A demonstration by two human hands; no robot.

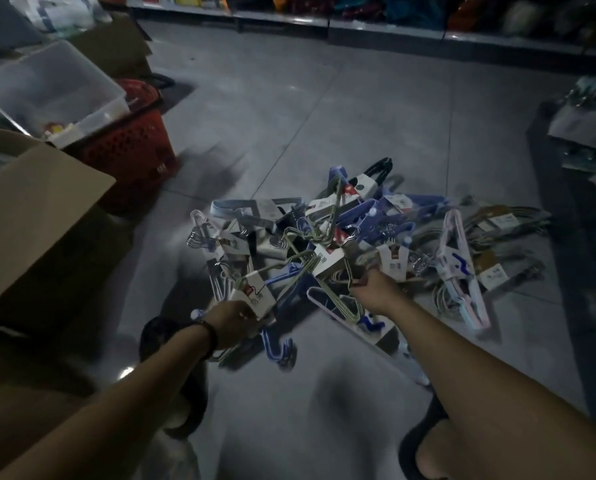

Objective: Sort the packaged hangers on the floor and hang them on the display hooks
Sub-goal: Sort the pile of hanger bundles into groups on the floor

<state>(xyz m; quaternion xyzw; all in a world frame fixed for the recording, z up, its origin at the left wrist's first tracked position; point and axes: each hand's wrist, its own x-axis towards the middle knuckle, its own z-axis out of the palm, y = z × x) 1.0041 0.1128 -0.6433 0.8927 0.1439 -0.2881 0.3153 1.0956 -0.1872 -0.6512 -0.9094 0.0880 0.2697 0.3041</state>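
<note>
Sorting step: the left hand (229, 325) grips a green wire-hanger pack (253, 297), and the right hand (374, 289) clamps a second pack (329, 268). Next, they probably need untangling from the floor pile (404, 220).

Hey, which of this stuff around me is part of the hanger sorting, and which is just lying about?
Job: hanger pile, green pack gripped by left hand, second pack gripped by right hand.
Lying about: cardboard box, red basket, clear tub.

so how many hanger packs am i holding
2: one green-wire pack in the left hand, a second pack in the right hand, over the floor pile; blur may hide more.
</note>
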